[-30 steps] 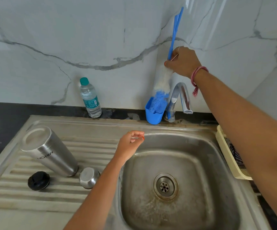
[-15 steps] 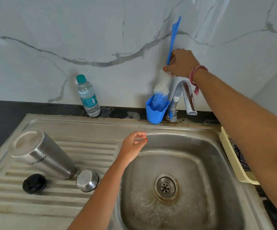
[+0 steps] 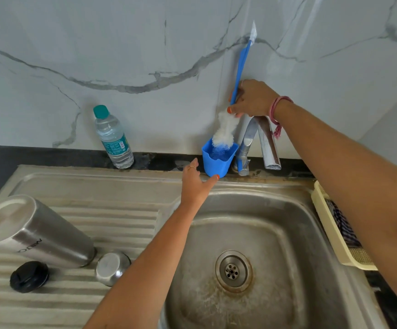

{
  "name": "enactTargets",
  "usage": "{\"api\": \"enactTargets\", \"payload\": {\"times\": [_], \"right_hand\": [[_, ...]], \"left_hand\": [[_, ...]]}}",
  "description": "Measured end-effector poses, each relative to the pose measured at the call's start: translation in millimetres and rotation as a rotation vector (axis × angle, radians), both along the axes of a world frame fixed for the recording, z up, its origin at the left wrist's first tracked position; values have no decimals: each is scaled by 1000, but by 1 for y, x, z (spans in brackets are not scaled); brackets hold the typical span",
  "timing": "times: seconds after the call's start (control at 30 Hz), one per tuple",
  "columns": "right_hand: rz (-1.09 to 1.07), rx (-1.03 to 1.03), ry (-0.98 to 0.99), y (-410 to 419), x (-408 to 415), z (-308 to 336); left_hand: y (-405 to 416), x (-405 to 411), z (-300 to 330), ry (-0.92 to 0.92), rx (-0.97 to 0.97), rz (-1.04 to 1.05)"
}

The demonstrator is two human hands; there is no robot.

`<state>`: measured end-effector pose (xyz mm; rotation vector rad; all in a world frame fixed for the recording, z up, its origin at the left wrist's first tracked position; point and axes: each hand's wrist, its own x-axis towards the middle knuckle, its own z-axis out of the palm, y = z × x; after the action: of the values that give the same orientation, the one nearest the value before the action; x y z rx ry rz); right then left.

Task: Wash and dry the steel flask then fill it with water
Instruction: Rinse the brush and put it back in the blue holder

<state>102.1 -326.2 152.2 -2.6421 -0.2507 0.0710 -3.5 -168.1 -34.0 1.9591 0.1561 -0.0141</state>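
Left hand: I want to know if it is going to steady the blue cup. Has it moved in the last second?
Yes. The left hand has reached from over the sink toward the blue cup, fingers open and almost touching its base.

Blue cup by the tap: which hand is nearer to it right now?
Left. The left hand reaches the blue cup, thumb at its base. The right hand is above it, gripping the bottle brush whose bristles sit in the cup.

One head-worn view — looking forward and down, close over the sink (image 3: 259, 200).
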Motion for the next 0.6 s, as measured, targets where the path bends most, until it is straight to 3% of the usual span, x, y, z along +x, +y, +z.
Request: {"api": "enactTargets", "payload": {"times": [0.27, 0.6], "right_hand": [[-50, 39, 5, -9, 4, -2], [-168, 422, -155, -31, -18, -1]], "left_hand": [[-11, 14, -14, -26, 25, 31], [-20, 33, -20, -142, -34, 33]]}}
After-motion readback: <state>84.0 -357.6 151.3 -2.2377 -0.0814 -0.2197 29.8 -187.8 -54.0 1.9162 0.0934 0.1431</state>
